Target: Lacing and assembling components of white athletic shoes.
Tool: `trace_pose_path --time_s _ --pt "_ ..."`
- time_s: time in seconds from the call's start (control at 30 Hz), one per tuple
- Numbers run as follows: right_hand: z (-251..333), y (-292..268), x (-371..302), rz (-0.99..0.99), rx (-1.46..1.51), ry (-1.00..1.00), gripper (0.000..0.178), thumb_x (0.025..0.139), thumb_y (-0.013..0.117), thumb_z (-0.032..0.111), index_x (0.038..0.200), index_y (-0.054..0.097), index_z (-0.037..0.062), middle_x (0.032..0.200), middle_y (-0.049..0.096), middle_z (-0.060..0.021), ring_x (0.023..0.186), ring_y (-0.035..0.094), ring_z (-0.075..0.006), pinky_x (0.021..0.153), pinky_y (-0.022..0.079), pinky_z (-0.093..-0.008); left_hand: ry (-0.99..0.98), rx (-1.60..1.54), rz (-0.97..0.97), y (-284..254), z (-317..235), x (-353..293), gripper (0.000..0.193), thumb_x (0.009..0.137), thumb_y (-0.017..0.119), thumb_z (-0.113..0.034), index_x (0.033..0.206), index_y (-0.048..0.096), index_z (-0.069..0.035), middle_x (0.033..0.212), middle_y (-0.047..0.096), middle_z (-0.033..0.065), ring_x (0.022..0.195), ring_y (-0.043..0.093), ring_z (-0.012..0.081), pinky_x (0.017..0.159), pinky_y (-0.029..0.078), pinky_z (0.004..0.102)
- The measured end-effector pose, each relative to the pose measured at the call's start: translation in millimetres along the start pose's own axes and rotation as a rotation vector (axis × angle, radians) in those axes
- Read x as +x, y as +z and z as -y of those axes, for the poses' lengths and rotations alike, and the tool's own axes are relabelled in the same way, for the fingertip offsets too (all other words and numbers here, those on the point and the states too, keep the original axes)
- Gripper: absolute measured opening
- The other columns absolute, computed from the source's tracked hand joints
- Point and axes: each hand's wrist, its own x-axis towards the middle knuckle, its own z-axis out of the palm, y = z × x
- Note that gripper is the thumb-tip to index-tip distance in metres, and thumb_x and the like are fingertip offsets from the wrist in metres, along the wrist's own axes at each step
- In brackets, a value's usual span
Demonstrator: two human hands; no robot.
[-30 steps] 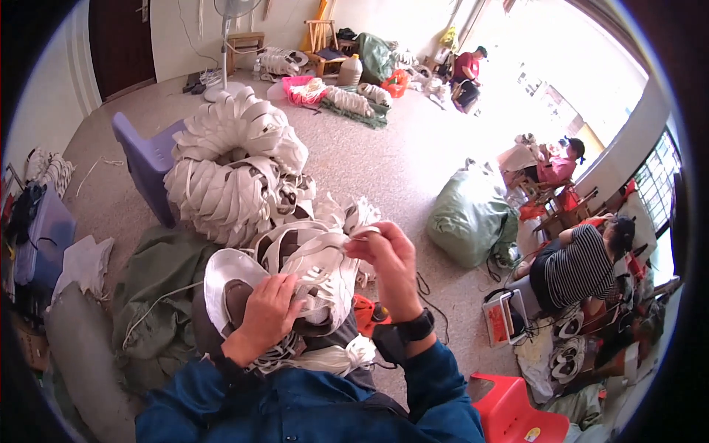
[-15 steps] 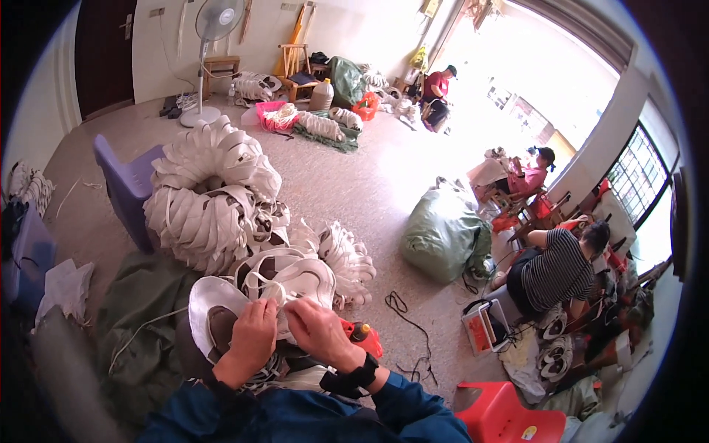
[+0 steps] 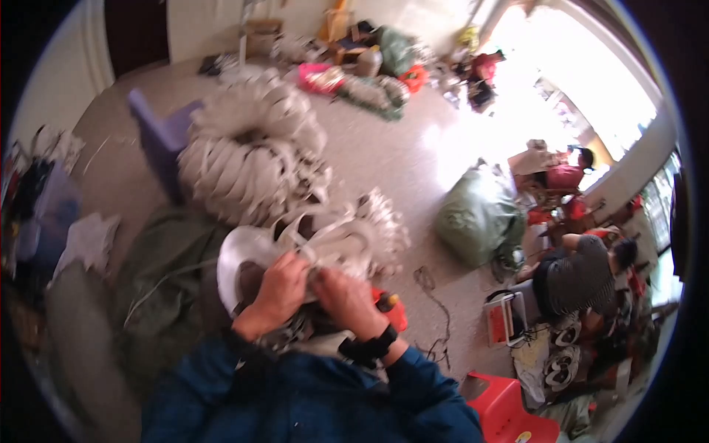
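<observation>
My left hand [image 3: 275, 294] and my right hand [image 3: 348, 301] are held close together above my lap, with fingers curled in. Whatever lies between the fingertips is too small and blurred to name. Beside my left hand is a curved white piece with a brown inner side [image 3: 235, 267]; whether that hand touches it I cannot tell. Just beyond both hands lies a heap of loose white strap-like pieces [image 3: 341, 240]. Farther off, a large bundle of similar off-white pieces [image 3: 233, 173] is stacked in thick rings. A dark band circles my right wrist.
Dark green cloth [image 3: 170, 280] spreads at my left, near a purple chair [image 3: 164, 140]. Ahead to the right stands a stuffed green sack [image 3: 476, 214]. A black cord [image 3: 442, 317] lies on the floor. A red stool [image 3: 509, 410] is near right. Several people [image 3: 580, 273] sit at work.
My view has tilted down and turned left, so the surroundings sit higher and farther right. Both hands remain close together with fingers curled.
</observation>
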Motion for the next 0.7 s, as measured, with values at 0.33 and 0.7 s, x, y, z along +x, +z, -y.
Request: trace_pose_path --time_s 0.33,0.7 --pt "21 -8 6 -0.107 -0.014 -0.048 0.008 0.095 0.055 0.015 0.092 0.055 0.0076 0.082 0.063 -0.0175 0.069 0.064 -0.0392 0.059 0.050 -0.0486 -0.057 -0.136 -0.065 0 0 -4 0.011 0.087 0.063 -0.004 0.098 0.064 0.000 0.092 0.060 0.0164 0.088 0.060 0.0371 0.076 0.049 0.0429" --pt "-28 -53 -67 -0.092 0.186 0.258 0.007 0.090 0.061 0.008 0.085 0.059 0.0028 0.075 0.062 -0.0189 0.067 0.062 -0.0391 0.059 0.049 -0.0428 -0.030 -0.145 -0.100 -1 -2 -8 0.008 0.087 0.065 -0.005 0.094 0.065 -0.001 0.090 0.063 0.0161 0.085 0.063 0.0357 0.073 0.050 0.0405"
